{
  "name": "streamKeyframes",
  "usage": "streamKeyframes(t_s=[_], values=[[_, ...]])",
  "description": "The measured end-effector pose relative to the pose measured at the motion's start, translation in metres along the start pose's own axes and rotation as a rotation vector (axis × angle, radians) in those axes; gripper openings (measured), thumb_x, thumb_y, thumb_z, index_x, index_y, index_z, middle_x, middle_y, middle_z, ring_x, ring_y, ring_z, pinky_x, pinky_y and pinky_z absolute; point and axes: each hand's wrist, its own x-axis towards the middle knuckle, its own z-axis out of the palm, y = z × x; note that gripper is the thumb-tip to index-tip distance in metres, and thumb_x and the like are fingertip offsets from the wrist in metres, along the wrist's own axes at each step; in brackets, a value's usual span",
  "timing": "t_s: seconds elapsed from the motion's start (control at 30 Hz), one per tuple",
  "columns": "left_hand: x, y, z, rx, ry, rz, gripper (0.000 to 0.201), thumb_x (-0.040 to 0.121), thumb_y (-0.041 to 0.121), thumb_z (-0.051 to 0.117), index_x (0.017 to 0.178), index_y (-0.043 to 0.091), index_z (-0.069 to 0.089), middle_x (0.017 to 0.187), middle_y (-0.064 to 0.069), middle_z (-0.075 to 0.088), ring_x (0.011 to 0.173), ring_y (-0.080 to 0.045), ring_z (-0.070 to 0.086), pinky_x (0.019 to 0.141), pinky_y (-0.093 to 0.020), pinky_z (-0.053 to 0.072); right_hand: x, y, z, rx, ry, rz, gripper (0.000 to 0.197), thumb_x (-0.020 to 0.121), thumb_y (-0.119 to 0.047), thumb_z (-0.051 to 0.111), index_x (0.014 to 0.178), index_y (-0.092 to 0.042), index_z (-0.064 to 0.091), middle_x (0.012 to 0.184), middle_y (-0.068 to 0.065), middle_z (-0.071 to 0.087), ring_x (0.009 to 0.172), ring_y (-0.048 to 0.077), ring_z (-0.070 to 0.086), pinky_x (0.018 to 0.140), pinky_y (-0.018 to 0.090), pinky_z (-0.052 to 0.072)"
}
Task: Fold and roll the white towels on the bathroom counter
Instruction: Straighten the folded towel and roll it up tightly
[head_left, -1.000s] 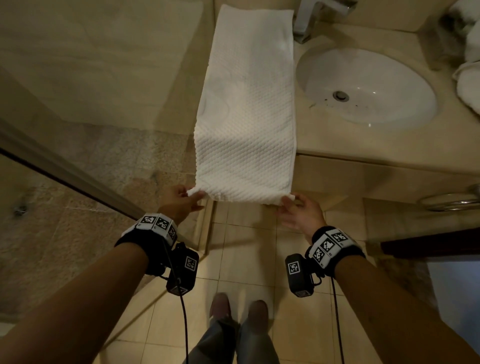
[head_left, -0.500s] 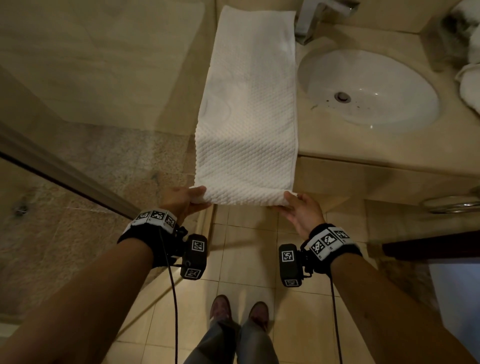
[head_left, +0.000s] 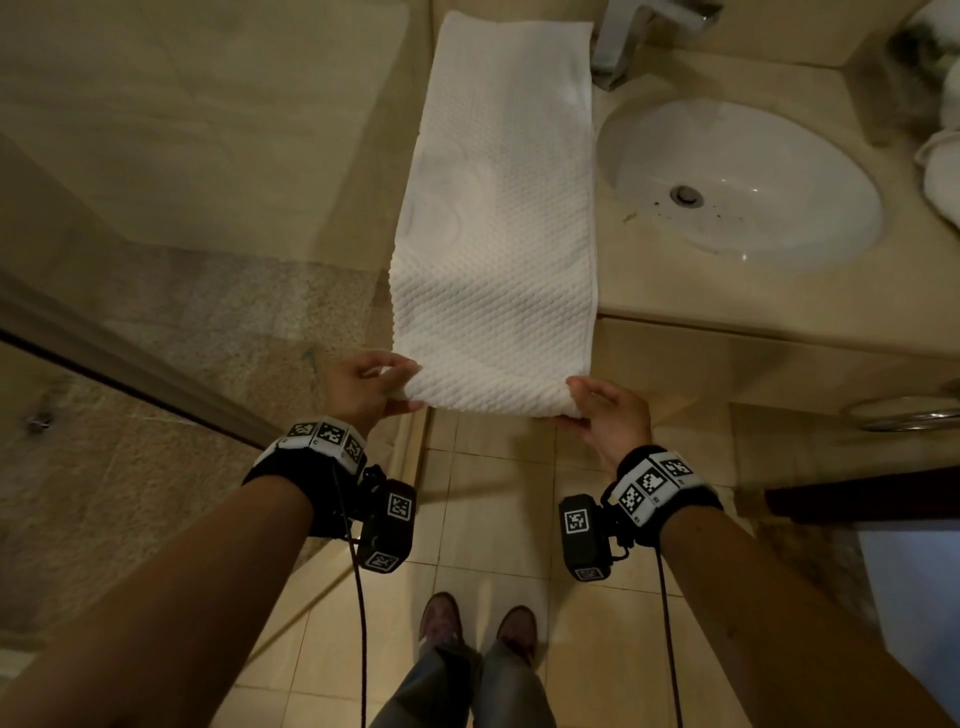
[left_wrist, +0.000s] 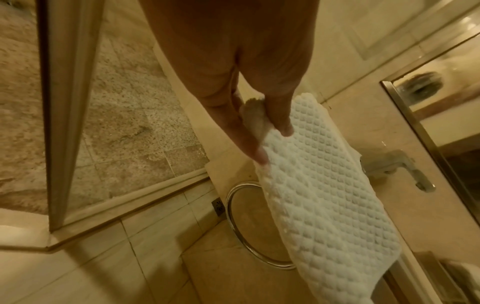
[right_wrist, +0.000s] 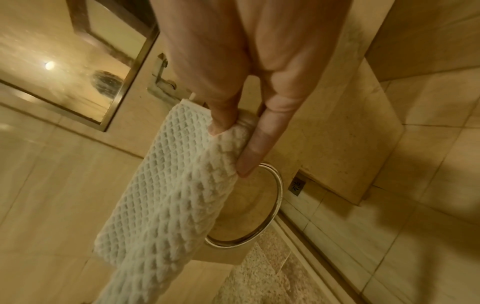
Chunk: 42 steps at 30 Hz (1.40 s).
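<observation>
Two hands, left hand (head_left: 363, 387) and right hand (head_left: 610, 415), pinch one white towel (head_left: 498, 234).

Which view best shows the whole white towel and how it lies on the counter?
The head view: the white towel lies lengthwise on the counter beside the sink, its near end overhanging, gripped by the left hand and right hand. Each wrist view shows only the near end pinched between fingers.

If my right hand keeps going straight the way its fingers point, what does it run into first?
The right hand already pinches the near corner of the white towel. Straight ahead, it would likely meet the front face of the counter below the sink, though depth is unclear.
</observation>
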Motion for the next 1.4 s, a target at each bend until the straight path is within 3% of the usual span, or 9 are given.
streamKeyframes(t_s=[0.17, 0.37, 0.5, 0.7, 0.87, 1.0, 1.2, 1.3, 1.4], values=[[0.000, -0.004, -0.008, -0.039, -0.095, -0.105, 0.032, 0.069, -0.019, 0.069, 0.090, 0.004, 0.066, 0.102, -0.006, 0.064, 0.094, -0.025, 0.066, 0.072, -0.034, 0.060, 0.000, -0.004, -0.001, -0.019, -0.045, 0.034, 0.027, 0.092, -0.006, 0.060, 0.114, 0.009, 0.059, 0.113, 0.018, 0.059, 0.097, 0.026, 0.062, 0.063, 0.027, 0.060], [0.008, -0.008, -0.007, -0.088, -0.112, -0.101, 0.031, 0.080, -0.021, 0.057, 0.098, 0.004, 0.061, 0.106, -0.012, 0.062, 0.093, -0.023, 0.065, 0.069, -0.028, 0.060, 0.003, -0.001, 0.001, -0.105, -0.098, 0.057, 0.047, 0.078, 0.028, 0.048, 0.112, -0.001, 0.058, 0.118, 0.020, 0.057, 0.103, 0.032, 0.058, 0.069, 0.024, 0.056], [0.015, -0.009, -0.005, -0.060, -0.070, -0.069, 0.027, 0.088, -0.007, 0.057, 0.115, -0.003, 0.057, 0.110, -0.015, 0.063, 0.089, -0.021, 0.066, 0.071, -0.030, 0.060, 0.009, 0.003, -0.001, -0.104, -0.123, -0.003, 0.036, 0.085, 0.013, 0.059, 0.116, -0.005, 0.058, 0.110, 0.016, 0.063, 0.093, 0.028, 0.064, 0.077, 0.024, 0.056], [0.021, -0.007, 0.003, 0.112, 0.021, 0.011, 0.018, 0.094, 0.023, 0.059, 0.110, 0.016, 0.055, 0.098, 0.001, 0.059, 0.086, -0.013, 0.058, 0.067, -0.030, 0.056, 0.019, 0.000, 0.004, -0.201, -0.055, -0.098, 0.023, 0.093, -0.010, 0.060, 0.116, -0.015, 0.059, 0.092, 0.002, 0.063, 0.072, 0.014, 0.058, 0.054, 0.020, 0.050], [0.029, 0.000, 0.004, 0.031, 0.008, -0.047, 0.027, 0.094, 0.027, 0.057, 0.109, 0.005, 0.060, 0.106, -0.008, 0.065, 0.097, -0.022, 0.064, 0.083, -0.040, 0.056, 0.032, -0.005, 0.008, -0.425, 0.005, -0.128, 0.022, 0.085, -0.037, 0.064, 0.100, -0.020, 0.065, 0.102, 0.004, 0.067, 0.096, 0.025, 0.064, 0.089, 0.050, 0.053], [0.032, 0.004, 0.006, -0.016, 0.088, -0.029, 0.022, 0.093, 0.024, 0.059, 0.085, 0.004, 0.062, 0.100, -0.015, 0.064, 0.092, -0.024, 0.065, 0.080, -0.037, 0.057, 0.042, -0.005, 0.010, -0.371, 0.001, -0.152, 0.057, 0.060, -0.065, 0.064, 0.078, -0.011, 0.066, 0.091, 0.016, 0.071, 0.092, 0.037, 0.067, 0.085, 0.059, 0.052], [0.029, 0.010, 0.013, 0.024, 0.174, 0.005, 0.022, 0.092, 0.019, 0.061, 0.089, -0.002, 0.063, 0.099, -0.019, 0.065, 0.093, -0.027, 0.065, 0.083, -0.041, 0.056, 0.043, -0.009, 0.013, -0.331, 0.066, -0.218, 0.078, 0.056, -0.070, 0.069, 0.075, 0.006, 0.063, 0.085, 0.027, 0.067, 0.085, 0.046, 0.065, 0.072, 0.062, 0.053], [0.025, 0.019, 0.016, 0.002, 0.218, 0.019, 0.015, 0.086, 0.011, 0.067, 0.086, -0.003, 0.063, 0.091, -0.017, 0.065, 0.090, -0.030, 0.065, 0.079, -0.042, 0.057, 0.038, -0.015, 0.017, -0.308, 0.100, -0.214, 0.067, 0.054, -0.068, 0.071, 0.075, -0.004, 0.067, 0.082, 0.019, 0.071, 0.081, 0.038, 0.069, 0.071, 0.056, 0.056], [0.021, 0.026, 0.013, -0.037, 0.204, 0.027, 0.013, 0.083, 0.003, 0.066, 0.095, 0.004, 0.060, 0.085, -0.007, 0.061, 0.082, -0.025, 0.064, 0.067, -0.039, 0.059, 0.030, -0.023, 0.019, -0.278, 0.123, -0.254, 0.042, 0.053, -0.061, 0.075, 0.082, -0.033, 0.063, 0.095, 0.007, 0.071, 0.087, 0.029, 0.069, 0.074, 0.052, 0.058]])
